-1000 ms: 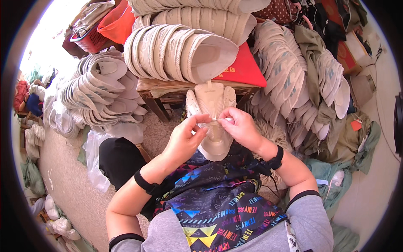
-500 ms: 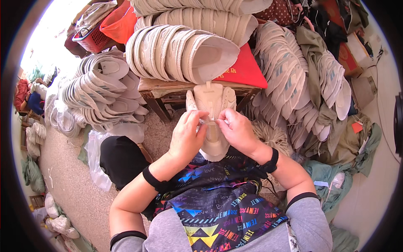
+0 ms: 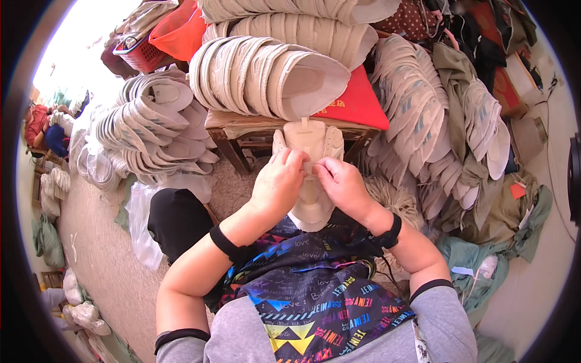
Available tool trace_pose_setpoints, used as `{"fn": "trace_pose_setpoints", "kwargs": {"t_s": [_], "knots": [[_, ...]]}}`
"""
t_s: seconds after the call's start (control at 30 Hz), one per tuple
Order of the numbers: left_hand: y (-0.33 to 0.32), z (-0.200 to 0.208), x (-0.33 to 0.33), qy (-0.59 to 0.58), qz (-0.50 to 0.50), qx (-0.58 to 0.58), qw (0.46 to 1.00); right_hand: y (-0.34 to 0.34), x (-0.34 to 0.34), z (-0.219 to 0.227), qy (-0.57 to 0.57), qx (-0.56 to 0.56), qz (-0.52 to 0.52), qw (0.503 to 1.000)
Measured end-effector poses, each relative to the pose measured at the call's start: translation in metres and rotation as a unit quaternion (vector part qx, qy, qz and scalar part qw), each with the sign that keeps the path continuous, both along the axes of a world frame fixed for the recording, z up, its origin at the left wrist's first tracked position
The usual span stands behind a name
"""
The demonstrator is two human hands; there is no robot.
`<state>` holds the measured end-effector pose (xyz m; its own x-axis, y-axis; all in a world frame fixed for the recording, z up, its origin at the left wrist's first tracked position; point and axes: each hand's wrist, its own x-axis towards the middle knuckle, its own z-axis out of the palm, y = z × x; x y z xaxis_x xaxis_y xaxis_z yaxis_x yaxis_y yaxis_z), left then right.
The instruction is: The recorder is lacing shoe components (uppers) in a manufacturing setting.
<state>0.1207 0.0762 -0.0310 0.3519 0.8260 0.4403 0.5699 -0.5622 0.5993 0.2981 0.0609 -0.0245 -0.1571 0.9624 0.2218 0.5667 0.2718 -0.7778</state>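
A cream shoe upper (image 3: 310,213) lies over my lap, its toe end toward me and its tongue pointing up at the edge of a small wooden table (image 3: 225,125). My left hand (image 3: 279,181) is closed over the left side of its lacing area, fingertips bent inward. From the other side, my right hand (image 3: 346,186) pinches thumb to forefinger above the middle of the upper. Both sets of fingertips nearly meet there, and they hide whatever thin thing they grip. Rows of eyelets show on the upper's two side flaps.
Nested cream uppers (image 3: 260,75) are piled on the table beside a red cloth bag (image 3: 363,100). More grey-white uppers (image 3: 142,124) are stacked at left, others (image 3: 411,103) at right. A bundle of pale cords (image 3: 396,202) hangs by my right forearm. Clear plastic (image 3: 142,224) lies by my knee.
My left hand has moved slightly right and up, and its fingers have curled closer to the right hand. The right hand stays pinched at nearly the same spot. The view has shifted a little.
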Motion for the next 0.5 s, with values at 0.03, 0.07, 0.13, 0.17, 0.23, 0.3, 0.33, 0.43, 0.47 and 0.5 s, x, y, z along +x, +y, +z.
{"fn": "trace_pose_setpoints", "kwargs": {"t_s": [0.03, 0.07, 0.13, 0.17, 0.23, 0.3, 0.33, 0.43, 0.47, 0.5], "knots": [[0.002, -0.003, 0.000, 0.034, -0.009, 0.019, 0.999, 0.000, 0.003, 0.003, 0.022, -0.042, 0.015, 0.999], [0.002, -0.001, 0.000, 0.068, -0.020, 0.038, 0.997, 0.000, 0.006, 0.006, 0.045, -0.083, 0.028, 0.995], [-0.001, 0.003, -0.002, 0.111, -0.009, 0.058, 0.992, -0.002, 0.010, 0.012, 0.050, -0.090, 0.038, 0.994], [-0.003, 0.008, -0.002, 0.153, 0.000, 0.078, 0.985, -0.002, 0.013, 0.013, 0.055, -0.100, 0.038, 0.993], [-0.011, 0.021, -0.006, 0.172, 0.022, 0.089, 0.981, -0.003, 0.019, 0.017, 0.059, -0.110, 0.038, 0.991], [-0.021, 0.027, -0.017, 0.203, 0.062, 0.065, 0.975, -0.006, 0.025, 0.021, 0.021, -0.119, 0.042, 0.992], [-0.025, 0.027, -0.028, 0.203, 0.060, 0.064, 0.975, -0.008, 0.028, 0.022, 0.020, -0.120, 0.040, 0.992], [-0.030, 0.038, -0.066, 0.003, -0.105, -0.256, 0.961, -0.016, 0.042, 0.021, 0.028, -0.192, 0.047, 0.980], [-0.029, 0.056, -0.077, -0.064, -0.126, -0.380, 0.914, -0.019, 0.047, 0.014, 0.011, -0.192, 0.052, 0.980], [-0.030, 0.057, -0.093, -0.233, -0.090, -0.490, 0.835, -0.022, 0.052, 0.011, -0.006, -0.191, 0.059, 0.980]]}}
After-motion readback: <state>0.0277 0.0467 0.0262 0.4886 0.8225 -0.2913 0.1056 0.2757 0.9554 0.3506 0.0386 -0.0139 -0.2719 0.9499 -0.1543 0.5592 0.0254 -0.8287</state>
